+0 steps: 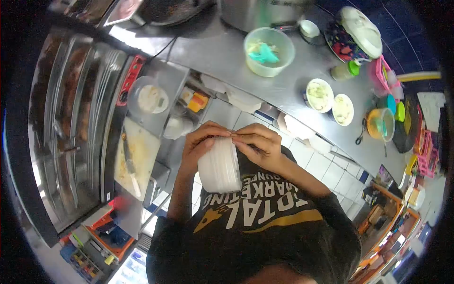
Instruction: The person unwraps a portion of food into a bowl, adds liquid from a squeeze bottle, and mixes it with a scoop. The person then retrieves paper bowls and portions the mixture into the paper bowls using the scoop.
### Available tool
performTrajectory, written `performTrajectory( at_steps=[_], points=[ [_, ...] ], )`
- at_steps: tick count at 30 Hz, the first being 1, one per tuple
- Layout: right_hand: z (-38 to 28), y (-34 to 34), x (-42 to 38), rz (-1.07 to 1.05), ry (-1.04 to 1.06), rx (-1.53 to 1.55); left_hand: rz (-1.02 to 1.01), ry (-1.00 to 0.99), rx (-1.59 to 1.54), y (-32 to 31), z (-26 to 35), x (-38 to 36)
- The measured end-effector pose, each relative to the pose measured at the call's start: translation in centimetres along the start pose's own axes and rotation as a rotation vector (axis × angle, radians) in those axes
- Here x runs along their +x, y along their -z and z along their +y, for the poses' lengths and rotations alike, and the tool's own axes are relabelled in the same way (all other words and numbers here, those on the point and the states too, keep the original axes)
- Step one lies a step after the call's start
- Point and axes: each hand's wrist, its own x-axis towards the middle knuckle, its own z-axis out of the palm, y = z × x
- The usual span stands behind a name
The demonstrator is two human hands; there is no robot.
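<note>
I hold a stack of white plastic lids (218, 169) in front of my chest, tilted on its side. My left hand (204, 141) is wrapped around the upper left of the stack, thumb across its side. The fingers of my right hand (259, 144) pinch at the stack's top edge, close against the left fingertips. What exactly lies between those fingertips is too small to make out. On the steel counter ahead stand two white tubs with pale food, one nearer the wall (319, 95) and one nearer me (343, 110).
A clear tub (268, 68) with a turquoise item stands on the steel counter (227, 57). Scissors (361, 132) lie beside an orange-filled container (378, 124). To the left, a knife (128, 158) rests on a cutting board (144, 154), below a clear bowl (152, 99).
</note>
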Motion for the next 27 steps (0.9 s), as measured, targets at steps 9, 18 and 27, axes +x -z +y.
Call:
performTrajectory(
  at_steps=[9,18,27],
  points=[
    [1.9,8.2,-0.6,0.289,0.046,-0.183,-0.239,0.043,0.014,-6.1,-1.6,9.6],
    [3.7,11.5,1.2,0.283,-0.091,-0.293,-0.496,0.172,0.005,-6.1,-2.9,17.4],
    [2.5,17.0,-0.2,0.545,-0.417,-0.581,-0.503,0.253,-0.267,-4.8,-6.4,22.7]
  ],
)
